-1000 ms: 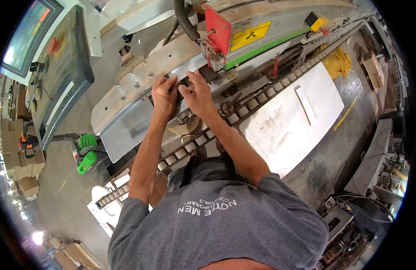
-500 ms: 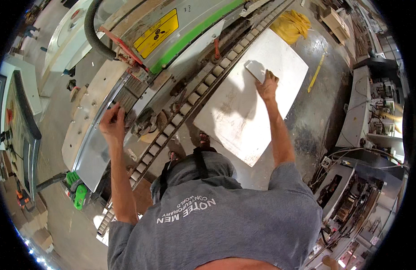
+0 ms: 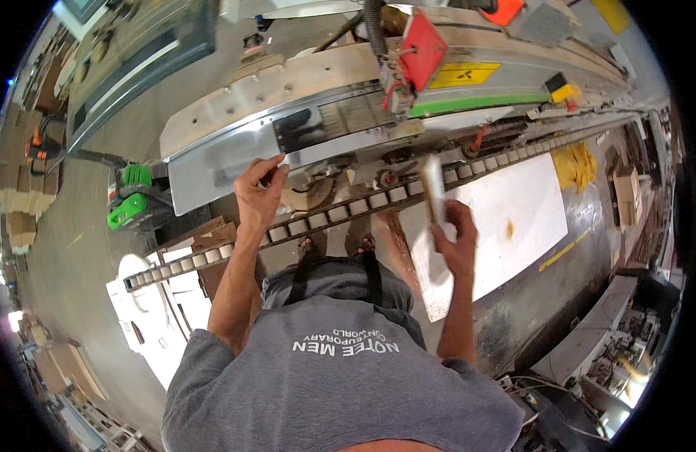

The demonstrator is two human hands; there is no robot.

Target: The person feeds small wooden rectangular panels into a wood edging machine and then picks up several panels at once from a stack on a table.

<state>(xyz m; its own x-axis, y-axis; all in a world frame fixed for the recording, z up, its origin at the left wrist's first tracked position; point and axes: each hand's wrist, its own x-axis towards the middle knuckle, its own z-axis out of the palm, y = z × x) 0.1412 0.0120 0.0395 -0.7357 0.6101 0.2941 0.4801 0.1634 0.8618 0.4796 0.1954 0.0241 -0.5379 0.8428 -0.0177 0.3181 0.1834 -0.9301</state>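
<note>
Grey workshop floor (image 3: 84, 279) spreads around me, and along the far side of my work runs a long machine (image 3: 525, 74) with a green stripe (image 3: 472, 103). Below it, to my right, lies a large white board (image 3: 514, 218), marked with brown smudges. Between board and machine passes a slanting track of pale rollers (image 3: 338, 214). At the machine's left end sits a smooth metal plate (image 3: 220, 166); farther right, a red panel (image 3: 423, 51) stands tilted. My left hand (image 3: 259, 188) hangs near the plate's front edge, fingers curled and thumb close to them; I cannot tell whether anything is pinched there. My right hand (image 3: 458, 235) is over the white board, thumb and fingers closed on the near end of a narrow white strip (image 3: 434, 184). Most of the strip juts beyond my fingertips, away from me, nearly upright in view, its far end across the rollers, its brownish side facing left, all blurred.
</note>
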